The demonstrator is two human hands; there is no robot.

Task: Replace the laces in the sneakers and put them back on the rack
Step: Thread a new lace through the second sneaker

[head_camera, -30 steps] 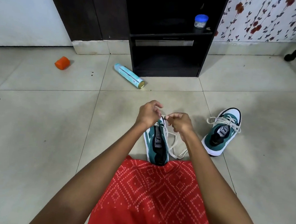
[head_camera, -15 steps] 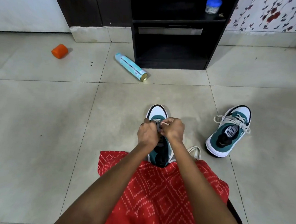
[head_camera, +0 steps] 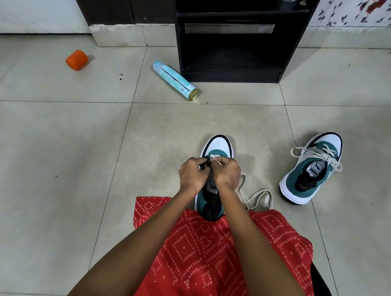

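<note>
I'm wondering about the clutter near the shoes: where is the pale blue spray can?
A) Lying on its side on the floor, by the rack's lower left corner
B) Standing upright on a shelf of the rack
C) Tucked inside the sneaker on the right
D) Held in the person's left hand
A: the spray can lies on its side on the floor tiles, close to the lower left corner of the dark rack.

Two sneakers: near sneaker (head_camera: 220, 145), far sneaker (head_camera: 310, 179). Two hands: left hand (head_camera: 191, 175), right hand (head_camera: 228, 173). One loose lace (head_camera: 259, 195), one spray can (head_camera: 174, 79), one orange cap (head_camera: 77, 59), one rack (head_camera: 232, 35).
</note>
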